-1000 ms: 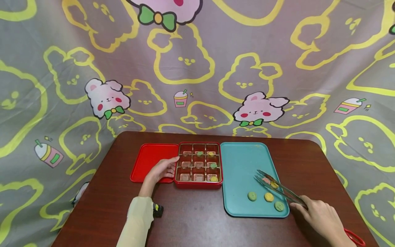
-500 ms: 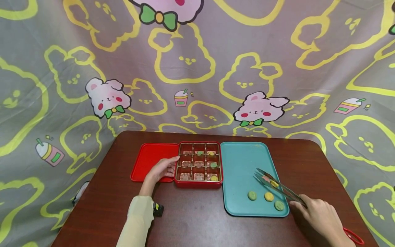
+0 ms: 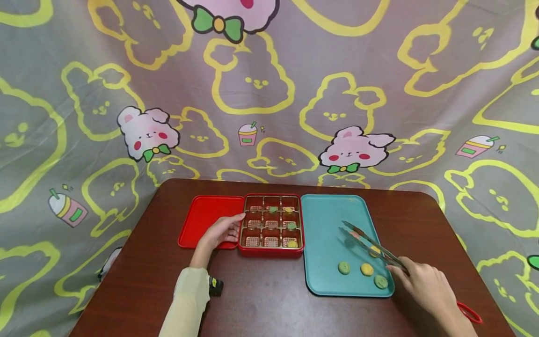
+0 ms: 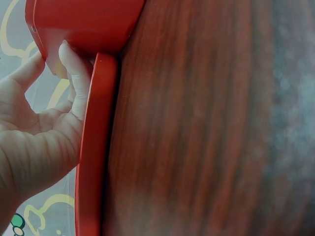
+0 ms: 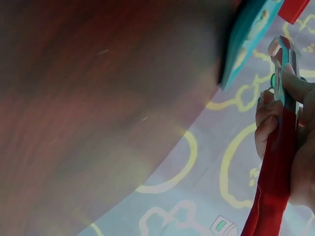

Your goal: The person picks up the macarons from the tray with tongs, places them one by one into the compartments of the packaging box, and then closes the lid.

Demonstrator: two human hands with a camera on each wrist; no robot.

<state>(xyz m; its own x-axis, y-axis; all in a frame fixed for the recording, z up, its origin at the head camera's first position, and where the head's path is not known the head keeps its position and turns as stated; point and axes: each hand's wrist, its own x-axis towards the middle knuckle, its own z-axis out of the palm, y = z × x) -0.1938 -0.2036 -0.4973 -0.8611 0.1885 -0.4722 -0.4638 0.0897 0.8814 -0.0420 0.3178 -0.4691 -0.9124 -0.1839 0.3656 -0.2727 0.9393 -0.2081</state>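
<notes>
My right hand [image 3: 425, 285] grips metal tongs [image 3: 381, 245] with a red handle end. Between their tips is a pink macaron [image 3: 355, 234], with a shadow apart from it on the blue tray [image 3: 328, 210]. Behind the tongs lies a yellow macaron [image 3: 375, 251], partly covered. My left hand [image 3: 223, 231] rests at the left side of a red box [image 3: 271, 252], the thumb by its rim. Left wrist view: the fingertips touch the red box wall [image 4: 83, 24]. Inside, the divided insert holds several macarons, including a green one [image 3: 292, 225] and a yellow one [image 3: 292, 244].
Near the tray's front lie a green macaron [image 3: 344, 267], a yellow macaron [image 3: 367, 269] and another green macaron [image 3: 381, 282]. A red lid [image 3: 206, 220] lies left of the box, partly under my left hand. A patterned cloth [image 3: 269, 93] hangs behind the brown table [image 3: 261, 299].
The tongs have moved left and away from me with the pink macaron, uncovering more of the yellow macaron. My right hand followed. My left hand and the box have stayed put.
</notes>
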